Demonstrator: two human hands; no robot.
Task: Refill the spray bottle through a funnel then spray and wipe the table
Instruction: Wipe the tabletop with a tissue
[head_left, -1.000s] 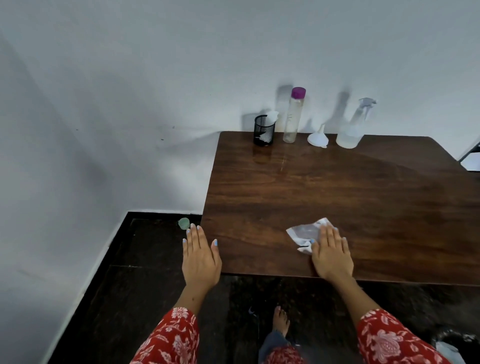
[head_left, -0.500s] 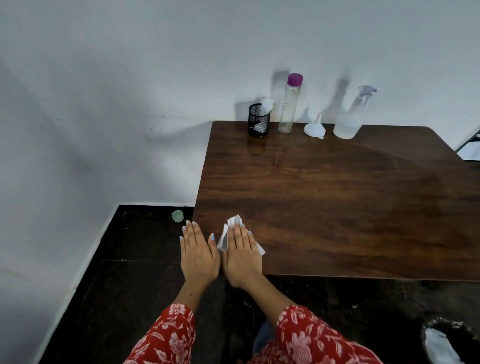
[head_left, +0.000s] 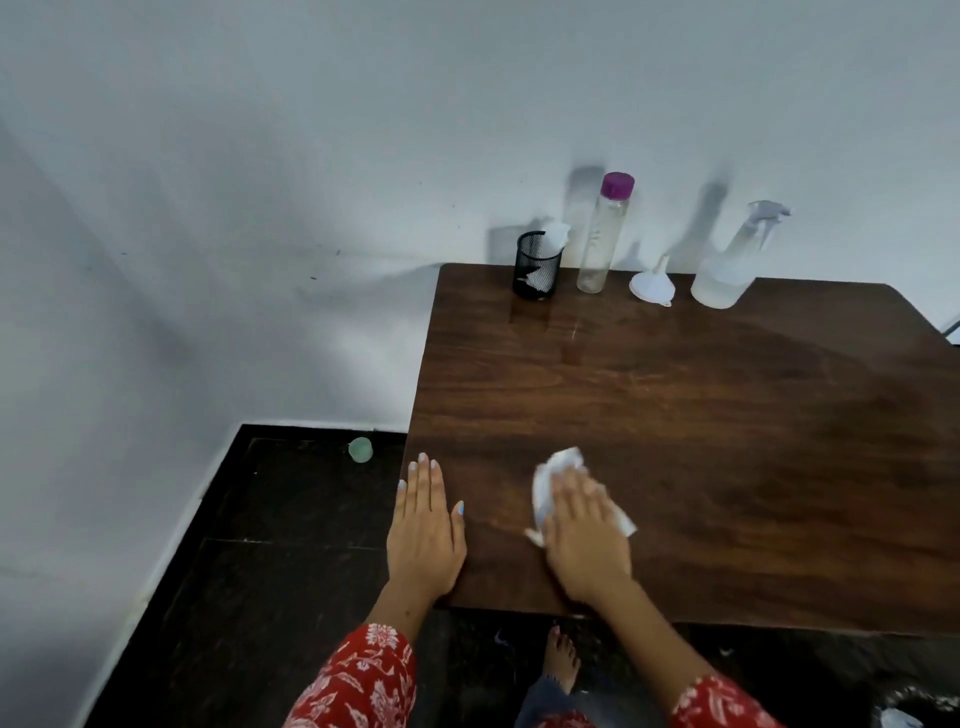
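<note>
Dark wooden tabletop (head_left: 727, 441) carries a thin, limp wipe (head_left: 558, 478) at six o'clock, flat-pressed by the right hand (head_left: 587, 535), best pinned mid-sheet, left hand (head_left: 425, 535) splayed alongside.

White crumpled tissue (head_left: 558, 470) lies flat on the brown table (head_left: 727, 441) at six o'clock; spray bottle (head_left: 730, 270) and white funnel (head_left: 652, 286) stand at one o'clock.

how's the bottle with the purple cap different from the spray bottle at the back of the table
The purple-capped bottle is a tall, slim, straight cylinder; the spray bottle is wider at the base and tapers upward. The first is topped by a flat purple screw cap, the second by a pale trigger head. The spray bottle holds clear liquid low down; the purple-capped bottle looks nearly empty. Both are clear and stand upright by the wall.
</note>
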